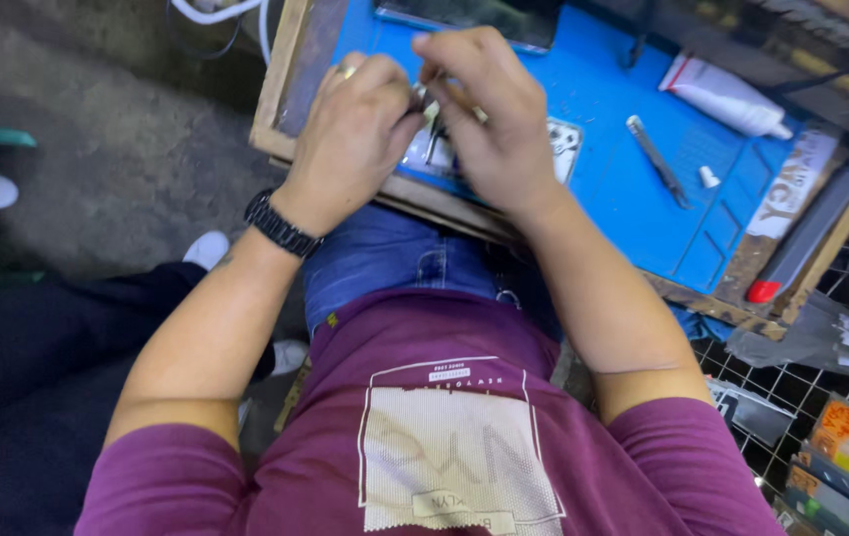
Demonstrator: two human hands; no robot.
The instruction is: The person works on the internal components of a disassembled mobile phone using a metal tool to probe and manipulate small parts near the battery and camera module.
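Note:
My left hand and my right hand meet over a blue work mat on a wooden bench. Between the fingertips they pinch a small metal part, too small to identify. Thin metal tweezers hang down from the right hand's grip. Under the hands lies a flat silvery device, mostly hidden by them. A black watch band circles my left wrist.
A grey metal tool, a small white cap and a white tube lie on the mat's right side. A dark-screened device lies at the far edge. A wire rack stands lower right. Another person's legs and white shoes are at left.

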